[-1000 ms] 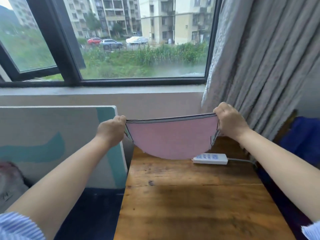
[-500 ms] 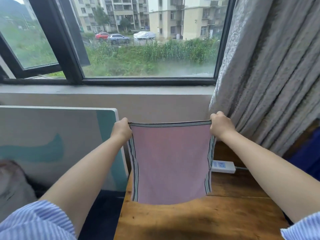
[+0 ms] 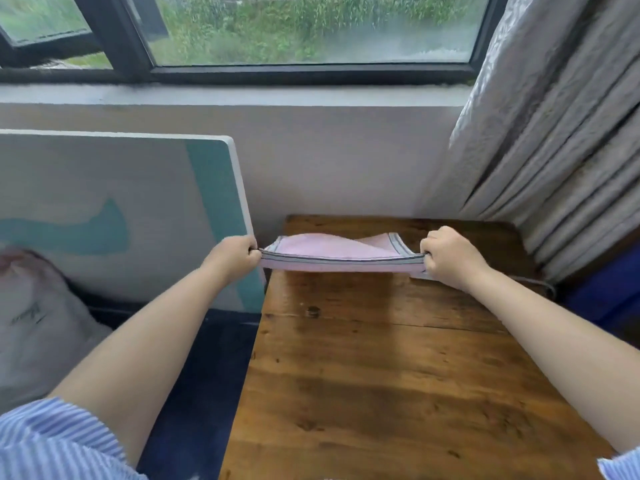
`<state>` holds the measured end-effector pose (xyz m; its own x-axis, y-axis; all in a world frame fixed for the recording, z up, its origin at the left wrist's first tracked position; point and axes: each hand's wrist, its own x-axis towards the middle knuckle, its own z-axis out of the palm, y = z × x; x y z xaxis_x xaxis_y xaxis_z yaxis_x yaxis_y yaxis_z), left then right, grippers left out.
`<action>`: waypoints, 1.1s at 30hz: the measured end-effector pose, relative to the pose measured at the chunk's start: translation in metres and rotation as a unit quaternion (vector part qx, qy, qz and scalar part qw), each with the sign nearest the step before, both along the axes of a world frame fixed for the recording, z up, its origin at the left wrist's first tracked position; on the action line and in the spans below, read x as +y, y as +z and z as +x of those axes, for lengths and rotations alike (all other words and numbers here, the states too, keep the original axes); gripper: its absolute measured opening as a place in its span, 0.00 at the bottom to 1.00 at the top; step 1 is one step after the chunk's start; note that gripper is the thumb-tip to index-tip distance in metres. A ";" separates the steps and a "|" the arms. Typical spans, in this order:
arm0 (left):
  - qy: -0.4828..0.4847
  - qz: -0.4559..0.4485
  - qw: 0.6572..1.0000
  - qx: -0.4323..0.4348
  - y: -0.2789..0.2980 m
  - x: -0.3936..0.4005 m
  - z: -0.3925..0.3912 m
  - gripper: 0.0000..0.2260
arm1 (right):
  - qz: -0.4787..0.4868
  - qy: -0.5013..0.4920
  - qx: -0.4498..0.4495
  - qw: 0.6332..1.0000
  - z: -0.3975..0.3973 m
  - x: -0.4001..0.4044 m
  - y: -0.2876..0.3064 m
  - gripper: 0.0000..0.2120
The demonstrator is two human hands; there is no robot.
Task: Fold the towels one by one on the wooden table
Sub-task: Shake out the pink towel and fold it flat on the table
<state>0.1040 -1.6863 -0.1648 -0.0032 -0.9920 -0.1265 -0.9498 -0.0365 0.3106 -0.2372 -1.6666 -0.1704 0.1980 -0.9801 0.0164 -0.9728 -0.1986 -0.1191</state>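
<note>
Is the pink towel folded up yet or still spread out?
Spread out, not folded: the pink towel is stretched between the left hand and right hand, low over the wooden table.

Left hand [image 3: 235, 255] and right hand [image 3: 448, 255] fisted, pinching, both arms outstretched.
</note>
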 end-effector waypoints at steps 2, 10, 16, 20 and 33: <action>-0.055 0.089 0.993 -0.049 -0.022 0.019 0.001 0.06 | 0.080 -0.004 0.003 0.997 0.003 0.018 -0.025 0.09; -0.165 0.370 0.900 -0.164 -0.080 0.086 -0.007 0.14 | 0.368 0.034 0.053 0.928 0.019 0.090 -0.098 0.12; -0.210 0.459 0.840 -0.197 -0.101 0.113 -0.009 0.14 | 0.491 0.036 0.062 0.868 0.028 0.122 -0.120 0.15; -0.249 0.517 0.789 -0.220 -0.120 0.128 -0.010 0.10 | 0.556 0.040 0.114 0.822 0.035 0.144 -0.127 0.14; 0.099 0.419 0.843 0.323 -0.138 0.076 0.019 0.12 | 0.370 -0.236 -0.249 0.863 -0.001 0.103 -0.135 0.15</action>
